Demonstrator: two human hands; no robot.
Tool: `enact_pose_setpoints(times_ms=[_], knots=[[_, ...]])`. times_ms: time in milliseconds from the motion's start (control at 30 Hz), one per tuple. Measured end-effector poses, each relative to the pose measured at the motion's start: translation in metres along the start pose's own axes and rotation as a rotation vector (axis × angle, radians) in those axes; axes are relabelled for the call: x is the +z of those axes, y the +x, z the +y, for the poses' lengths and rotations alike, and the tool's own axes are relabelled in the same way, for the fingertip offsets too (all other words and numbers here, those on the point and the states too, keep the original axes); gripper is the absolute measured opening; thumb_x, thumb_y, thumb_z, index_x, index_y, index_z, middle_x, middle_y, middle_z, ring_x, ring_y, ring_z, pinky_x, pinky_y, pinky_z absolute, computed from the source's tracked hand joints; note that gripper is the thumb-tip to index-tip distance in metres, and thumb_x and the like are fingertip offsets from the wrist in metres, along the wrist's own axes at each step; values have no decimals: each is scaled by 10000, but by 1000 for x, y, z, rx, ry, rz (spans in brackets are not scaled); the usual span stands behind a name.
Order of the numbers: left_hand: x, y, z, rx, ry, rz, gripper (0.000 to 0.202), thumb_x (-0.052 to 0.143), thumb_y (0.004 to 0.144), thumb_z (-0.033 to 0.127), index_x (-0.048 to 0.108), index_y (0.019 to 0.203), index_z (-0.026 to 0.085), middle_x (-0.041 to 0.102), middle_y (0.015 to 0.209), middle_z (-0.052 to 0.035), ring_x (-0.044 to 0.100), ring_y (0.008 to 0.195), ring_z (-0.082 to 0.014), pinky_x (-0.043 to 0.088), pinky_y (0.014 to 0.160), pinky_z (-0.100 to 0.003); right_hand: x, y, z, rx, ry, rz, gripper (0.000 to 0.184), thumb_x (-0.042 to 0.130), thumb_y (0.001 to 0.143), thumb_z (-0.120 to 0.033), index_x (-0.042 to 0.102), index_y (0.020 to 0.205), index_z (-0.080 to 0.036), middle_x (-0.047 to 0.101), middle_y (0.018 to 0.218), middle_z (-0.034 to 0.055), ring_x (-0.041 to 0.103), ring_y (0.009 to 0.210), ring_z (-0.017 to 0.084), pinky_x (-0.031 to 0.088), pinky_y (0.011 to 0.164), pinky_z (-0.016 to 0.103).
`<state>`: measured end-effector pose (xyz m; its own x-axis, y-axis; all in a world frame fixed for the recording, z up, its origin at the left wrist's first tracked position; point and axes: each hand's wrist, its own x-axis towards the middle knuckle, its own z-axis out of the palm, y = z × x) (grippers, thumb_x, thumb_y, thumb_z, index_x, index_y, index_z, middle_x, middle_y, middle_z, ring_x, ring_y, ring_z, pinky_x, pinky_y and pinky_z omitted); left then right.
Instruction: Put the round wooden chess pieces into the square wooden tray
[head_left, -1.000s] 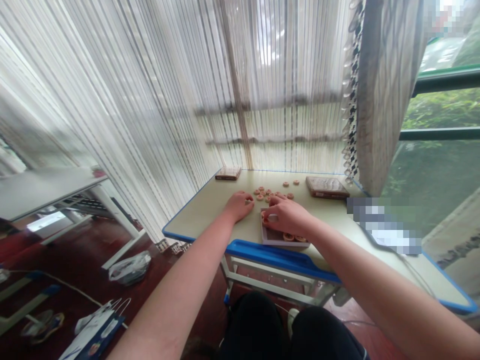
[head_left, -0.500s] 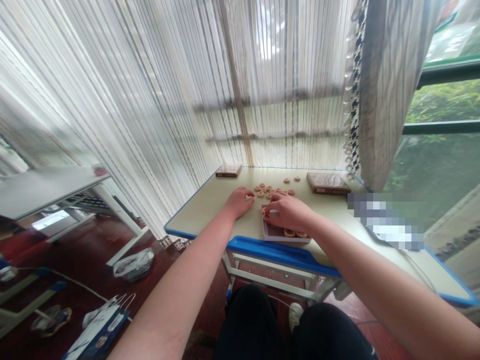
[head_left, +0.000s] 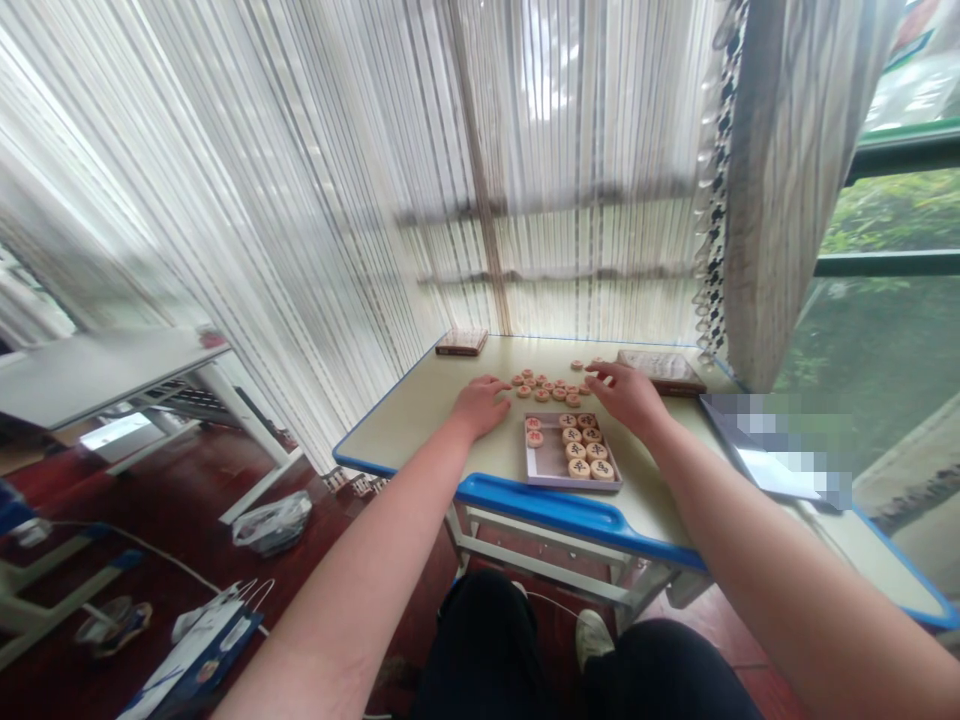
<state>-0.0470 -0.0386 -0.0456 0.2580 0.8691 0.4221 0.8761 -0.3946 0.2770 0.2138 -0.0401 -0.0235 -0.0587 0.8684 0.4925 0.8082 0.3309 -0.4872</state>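
A shallow grey tray [head_left: 544,465] lies near the table's front edge with several round wooden game pieces [head_left: 581,448] laid in rows in it. More loose wooden pieces [head_left: 546,386] are scattered on the table just behind the tray. My left hand [head_left: 480,404] rests on the table left of the loose pieces, fingers curled loosely down. My right hand [head_left: 628,394] reaches over the table right of the tray, its fingers stretched toward the far loose pieces, holding nothing that I can see.
The cream table [head_left: 409,420] has a blue rim. A brown wooden box [head_left: 460,342] sits at the back left, another flat brown box [head_left: 662,368] at the back right. A blurred flat device [head_left: 772,452] lies to the right. Striped curtains [head_left: 375,180] hang behind.
My right hand has lifted off the tray and moved back and right toward the far pieces, uncovering the rows in the tray. My left hand stays in place.
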Motion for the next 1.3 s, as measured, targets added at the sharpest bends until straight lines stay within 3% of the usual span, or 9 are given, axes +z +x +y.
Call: enact_pose_setpoints(times_ms=[133,300,500,600,733,833,967,1100,1300], knots=[[7,5,-1,-74,72,-126,429,392,850,404,536,1228,261,509,1316,-65,436,1221,-236,315,1030,-398,11,6,22,95,57,-93,328,560,757,-351,680,1016,-188,663,919,56,577,705,150,450,680,274],[14,15,-5,-177,119,-195,449,348,864,404,487,1268,267,387,1418,-84,345,1296,-275,245,1046,-490,15,8,27,118,32,-169,293,556,746,-282,695,983,-177,672,864,62,595,737,165,457,711,274],[20,46,-9,-228,104,-102,377,321,877,353,598,1089,209,552,1241,-127,486,1165,-256,337,981,-463,16,8,27,27,-22,-164,258,542,748,-212,694,953,-169,654,975,74,588,878,181,440,818,280],[24,61,-7,-293,142,-26,447,295,878,429,620,1045,172,582,1156,-172,516,1108,-301,375,918,-499,18,10,27,11,-5,-123,271,546,760,-224,677,987,-156,635,1004,89,584,922,187,429,868,300],[27,63,-7,-41,2,-13,458,328,872,472,559,1188,233,559,1245,-96,494,1157,-233,363,977,-396,24,14,29,-61,41,-18,273,545,776,-230,668,1014,-175,595,1091,94,548,1038,194,396,946,330],[27,60,-8,126,-48,-80,417,392,851,469,598,1152,265,607,1199,-34,531,1116,-192,378,969,-314,27,15,30,-94,45,-41,251,520,787,-198,680,979,-180,602,1105,87,538,1066,194,380,970,335],[24,60,-6,100,-17,-108,402,467,809,487,638,1101,269,674,1069,-26,595,996,-193,427,886,-296,31,17,34,-17,58,-151,246,505,805,-246,683,961,-182,643,1025,73,582,971,181,427,902,304],[23,61,1,121,-28,-128,407,452,818,488,656,1074,245,681,1043,-37,601,961,-194,442,850,-291,35,31,37,94,-22,-195,430,518,797,-294,562,1208,-175,519,1267,104,487,1160,217,382,969,335],[20,62,6,95,-51,-144,344,459,826,387,674,1044,228,676,1047,-33,584,986,-182,434,880,-270,40,49,38,-47,-235,-360,430,346,897,-245,452,1311,-201,332,1446,93,231,1350,239,270,1043,430]])
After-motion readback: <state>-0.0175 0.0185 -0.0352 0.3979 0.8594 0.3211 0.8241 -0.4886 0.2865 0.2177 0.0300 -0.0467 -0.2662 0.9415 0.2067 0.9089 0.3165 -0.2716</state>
